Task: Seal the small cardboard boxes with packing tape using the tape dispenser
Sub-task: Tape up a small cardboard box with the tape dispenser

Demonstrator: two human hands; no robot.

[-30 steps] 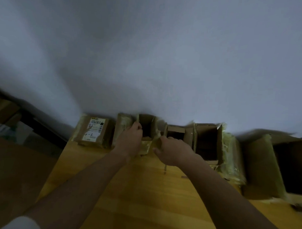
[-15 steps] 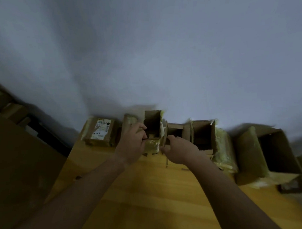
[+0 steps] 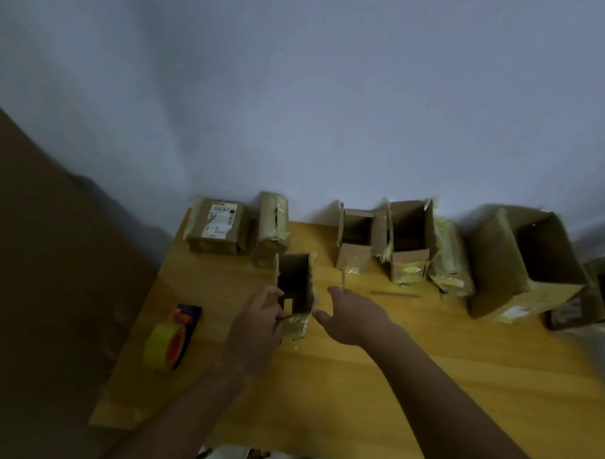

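Note:
A small open cardboard box with old yellowish tape on its front stands on the wooden table, pulled away from the row at the wall. My left hand grips its left front edge. My right hand hovers just right of the box with fingers spread, holding nothing. The tape dispenser, with a yellow roll and an orange and dark frame, lies on the table to the left of my left hand.
Along the wall stand a sealed labelled box, a taped box, two open small boxes, a taped package and a large open box. A brown board stands left of the table.
My left hand has pulled the small open box out of the row toward me. My right hand has let go and spread beside it. The view dropped, showing the tape dispenser.

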